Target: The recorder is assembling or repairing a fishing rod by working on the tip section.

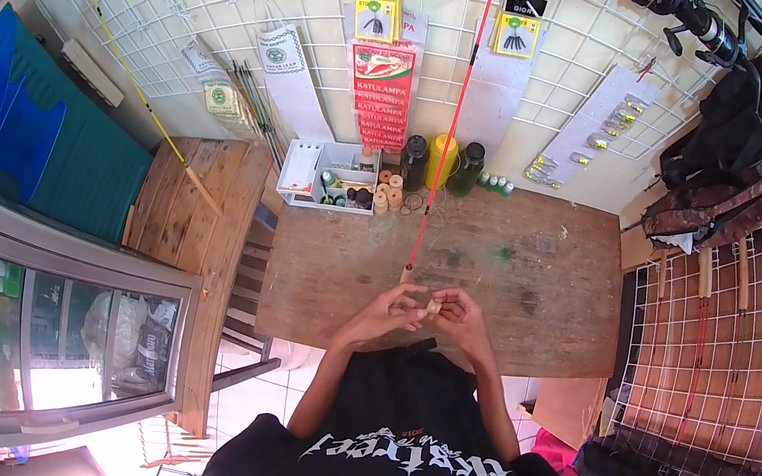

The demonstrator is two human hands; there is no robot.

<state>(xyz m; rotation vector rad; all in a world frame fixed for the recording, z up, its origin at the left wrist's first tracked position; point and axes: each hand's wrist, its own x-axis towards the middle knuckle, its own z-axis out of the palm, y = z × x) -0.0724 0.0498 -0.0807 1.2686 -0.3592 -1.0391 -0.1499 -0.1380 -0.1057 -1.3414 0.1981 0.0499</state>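
Note:
Just above the near edge of the bench, my two hands meet in front of my chest. My right hand (460, 319) pinches a small tan ring-shaped piece (433, 309), which looks like a roll of tape or a cork ring. From the other side my left hand (388, 317) brings its curved fingertips against the same piece. Right beyond my left fingers is the short cork handle (406, 275) of a red fishing rod (447, 138). The rod runs away from me over the bench and up in front of the wall grid. My left hand partly hides the handle's lower end.
On the wooden bench (533, 294) stand a white organizer box (298, 192), several cork pieces (388, 197), dark bottles (466, 170) and a yellow container (441, 160). A wire grid with tackle packets rises behind. At left are a wooden side table (202, 163) and a glass cabinet (64, 326).

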